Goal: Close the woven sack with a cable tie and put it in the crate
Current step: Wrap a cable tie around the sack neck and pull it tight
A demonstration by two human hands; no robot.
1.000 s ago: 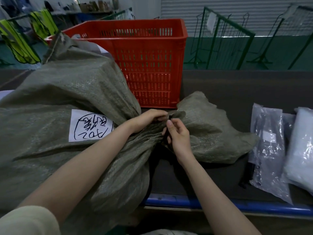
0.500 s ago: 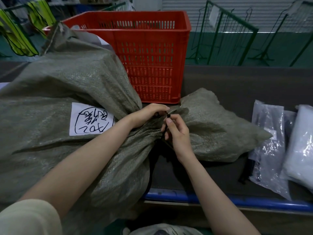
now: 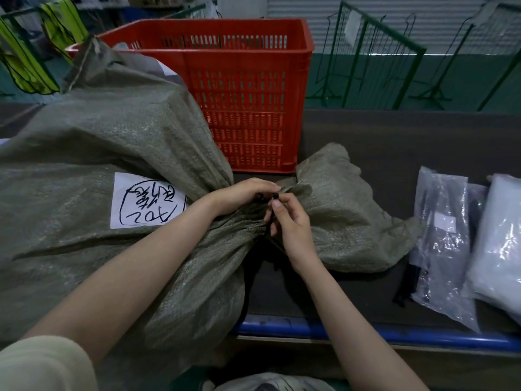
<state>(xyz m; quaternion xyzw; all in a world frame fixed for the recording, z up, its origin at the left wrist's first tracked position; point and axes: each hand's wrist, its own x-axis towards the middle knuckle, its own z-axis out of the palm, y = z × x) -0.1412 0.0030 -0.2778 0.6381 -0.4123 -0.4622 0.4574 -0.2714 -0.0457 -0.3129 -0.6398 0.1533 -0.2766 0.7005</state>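
- Head view: woven sack (image 3: 118, 131) lay on the dark counter (image 3: 394, 142), gathered neck just in front of the red crate (image 3: 248, 88).
- Left hand (image 3: 239, 196) clenched around the bunched neck.
- Right hand (image 3: 290, 221) pinched the black cable tie (image 3: 267, 218) at the neck.
- Plastic bags (image 3: 445, 235) lay further right.

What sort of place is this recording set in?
Probably a warehouse or packing floor: a red plastic crate stands on a dark work table, poly-bagged goods lie at the right, and wire racks stand before a roller shutter.
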